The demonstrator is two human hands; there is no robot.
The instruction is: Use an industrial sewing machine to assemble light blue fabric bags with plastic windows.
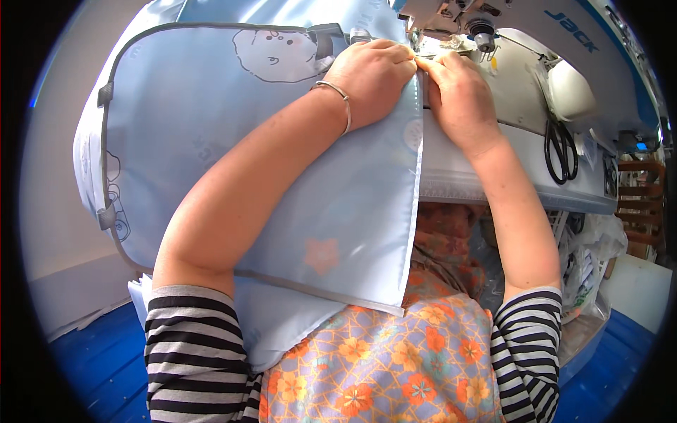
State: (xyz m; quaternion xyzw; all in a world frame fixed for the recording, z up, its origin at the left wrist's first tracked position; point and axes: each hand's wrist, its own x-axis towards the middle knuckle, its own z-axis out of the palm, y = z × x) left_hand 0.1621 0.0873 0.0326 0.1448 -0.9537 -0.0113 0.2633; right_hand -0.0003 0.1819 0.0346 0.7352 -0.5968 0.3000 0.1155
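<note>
A light blue fabric panel (pixel 338 204) with grey binding, a printed cartoon face and an orange star spreads over the work table and hangs toward my lap. My left hand (pixel 374 81), with a bracelet at the wrist, presses on its upper right part, fingers closed at the edge. Thumb and fingers of my right hand (pixel 458 92) pinch that same edge from the right, nearly touching the left fingertips. Both hands are right by the needle area of a white and blue sewing machine (pixel 585 46). The hands and machine head hide the needle and presser foot.
Black-handled scissors (pixel 560 151) lie on the table right of my right forearm. The table's front edge (pixel 515 194) bears a ruler strip. Clear plastic bags (pixel 592 257) hang below at the right, near a wooden chair (pixel 640 201). A flowered apron (pixel 395 366) covers my lap.
</note>
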